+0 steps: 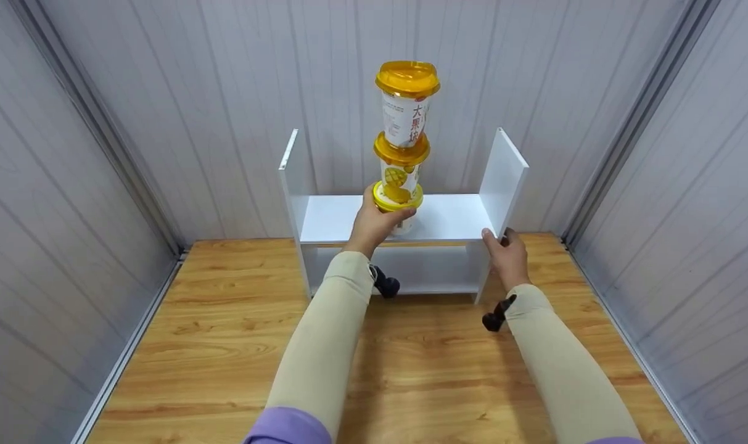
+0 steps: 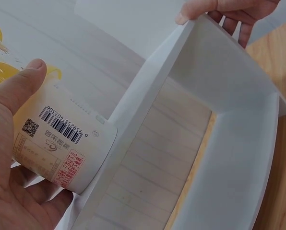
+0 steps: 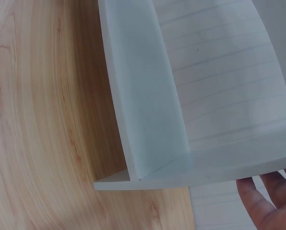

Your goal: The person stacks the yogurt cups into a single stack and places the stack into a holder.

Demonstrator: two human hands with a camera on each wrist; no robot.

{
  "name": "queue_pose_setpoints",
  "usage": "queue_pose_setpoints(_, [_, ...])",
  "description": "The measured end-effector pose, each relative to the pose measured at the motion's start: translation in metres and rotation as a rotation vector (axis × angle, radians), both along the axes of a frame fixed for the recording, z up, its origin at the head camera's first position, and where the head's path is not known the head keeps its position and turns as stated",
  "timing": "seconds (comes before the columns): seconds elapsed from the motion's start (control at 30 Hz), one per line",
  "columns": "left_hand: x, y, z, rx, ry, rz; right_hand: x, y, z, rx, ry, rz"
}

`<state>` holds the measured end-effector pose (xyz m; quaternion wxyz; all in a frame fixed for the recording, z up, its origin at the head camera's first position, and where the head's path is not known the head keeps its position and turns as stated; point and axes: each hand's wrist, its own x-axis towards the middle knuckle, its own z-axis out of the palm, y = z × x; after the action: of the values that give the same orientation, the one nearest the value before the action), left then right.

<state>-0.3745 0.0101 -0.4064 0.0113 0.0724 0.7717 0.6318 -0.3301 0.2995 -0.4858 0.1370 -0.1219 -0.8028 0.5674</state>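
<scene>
Three lidded paper cups stand stacked on the upper board of a white shelf point(image 1: 337, 219). My left hand point(image 1: 374, 223) grips the bottom cup point(image 2: 66, 139), thumb on one side and fingers round the other; its printed barcode faces the left wrist camera. Above it rise the middle cup point(image 1: 399, 176), with a mango picture, and the top cup point(image 1: 404, 120) under an orange domed lid point(image 1: 407, 79). My right hand point(image 1: 508, 256) holds the shelf's right side panel point(image 1: 503, 176) at board height, thumb in front and fingers on the outer face.
The shelf stands on a wooden tabletop point(image 1: 238, 345) near the back wall point(image 1: 238, 111). A lower board point(image 1: 423, 288) runs beneath the upper one. Side walls point(image 1: 688, 216) close in the left and right. A small black device point(image 1: 386, 283) sits at each wrist.
</scene>
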Motion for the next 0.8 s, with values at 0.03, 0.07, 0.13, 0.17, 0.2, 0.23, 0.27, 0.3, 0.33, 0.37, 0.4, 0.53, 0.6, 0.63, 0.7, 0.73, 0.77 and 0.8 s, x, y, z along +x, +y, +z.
queue_pose_setpoints(0.03, [0.0,0.0006,0.0004,0.0,0.001,-0.001,0.0003,-0.0002,0.0004,-0.003,-0.003,-0.001])
queue_pose_setpoints(0.07, [-0.0001,0.0011,0.0007,-0.001,0.002,-0.003,0.0006,-0.0002,0.0007,-0.006,-0.003,-0.002])
queue_pose_setpoints(0.13, [-0.0007,0.0021,0.0012,0.0,-0.002,-0.008,0.0012,-0.0001,0.0011,-0.012,-0.005,-0.002])
queue_pose_setpoints(0.17, [-0.0012,0.0027,0.0013,0.0,-0.005,-0.01,0.0015,0.0001,0.0013,-0.014,-0.008,-0.004])
queue_pose_setpoints(0.2, [-0.0016,0.0032,0.0016,0.001,-0.009,-0.014,0.0017,0.0005,0.0013,-0.013,-0.013,-0.009])
queue_pose_setpoints(0.23, [-0.0019,0.0038,0.0018,0.002,-0.009,-0.017,0.0019,0.0009,0.0013,-0.013,-0.014,-0.01])
queue_pose_setpoints(0.27, [-0.0023,0.0043,0.002,0.003,-0.011,-0.018,0.002,0.0013,0.0012,-0.011,-0.015,-0.012])
queue_pose_setpoints(0.3, [-0.0027,0.0048,0.0021,0.005,-0.012,-0.02,0.0021,0.0016,0.0011,-0.008,-0.016,-0.013])
queue_pose_setpoints(0.33, [-0.0031,0.0053,0.0022,0.006,-0.011,-0.021,0.0022,0.0019,0.0009,-0.006,-0.016,-0.016])
queue_pose_setpoints(0.37, [-0.0033,0.0057,0.0022,0.005,-0.008,-0.021,0.0023,0.002,0.0006,-0.006,-0.016,-0.02])
queue_pose_setpoints(0.4, [-0.0034,0.006,0.0022,0.004,-0.005,-0.021,0.0024,0.002,0.0002,-0.007,-0.012,-0.022])
queue_pose_setpoints(0.53, [-0.0046,0.0062,0.0014,-0.004,0.003,-0.013,0.0026,0.0009,-0.0023,-0.007,0.009,-0.026])
queue_pose_setpoints(0.6, [-0.0055,0.0054,0.0007,-0.009,0.0,-0.01,0.0025,-0.0002,-0.0035,-0.005,0.025,-0.024])
queue_pose_setpoints(0.63, [-0.0061,0.0051,0.0003,-0.008,0.0,-0.009,0.0026,-0.001,-0.0038,-0.004,0.032,-0.023])
queue_pose_setpoints(0.7, [-0.0071,0.0042,-0.0007,-0.003,0.001,-0.008,0.0026,-0.0026,-0.0042,-0.005,0.04,-0.021])
queue_pose_setpoints(0.73, [-0.0075,0.0037,-0.001,0.002,-0.003,-0.007,0.0027,-0.0034,-0.004,-0.003,0.04,-0.021])
queue_pose_setpoints(0.77, [-0.0078,0.0035,-0.0012,0.009,-0.004,-0.009,0.0025,-0.0039,-0.0039,-0.001,0.039,-0.022])
queue_pose_setpoints(0.8, [-0.0082,0.0035,-0.0014,0.016,-0.003,-0.01,0.0025,-0.0045,-0.0037,0.002,0.037,-0.022])
